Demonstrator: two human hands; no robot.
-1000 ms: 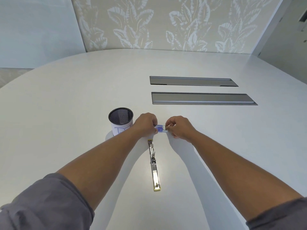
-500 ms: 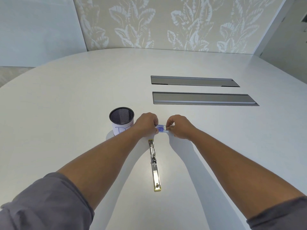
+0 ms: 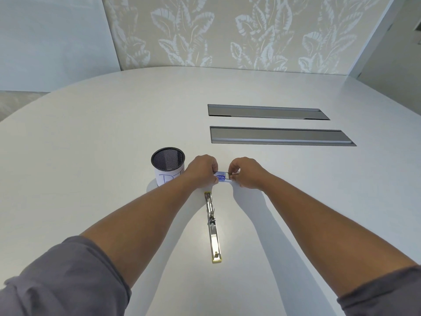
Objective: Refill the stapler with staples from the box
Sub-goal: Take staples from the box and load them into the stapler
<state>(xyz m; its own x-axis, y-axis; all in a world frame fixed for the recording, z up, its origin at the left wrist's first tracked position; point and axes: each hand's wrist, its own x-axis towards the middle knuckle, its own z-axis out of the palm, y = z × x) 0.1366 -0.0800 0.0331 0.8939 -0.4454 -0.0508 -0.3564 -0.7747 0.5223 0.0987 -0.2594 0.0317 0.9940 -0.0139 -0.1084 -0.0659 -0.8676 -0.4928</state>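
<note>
Both arms outstretched, left hand (image 3: 201,168), right hand (image 3: 247,171) pinching staple box (image 3: 221,176)

The box (image 3: 221,176) is mostly covered by the left hand (image 3: 201,171) and right hand (image 3: 247,172); its print is too small to read. The stapler (image 3: 211,222) has its far end hidden under the left wrist, and the mesh cup's label (image 3: 168,177) is partly blocked.

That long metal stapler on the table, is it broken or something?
Not visibly broken: the silver, yellow-tipped stapler lies swung fully open and flat on the white table, apparently opened for refilling. Nothing looks spilled.
</note>
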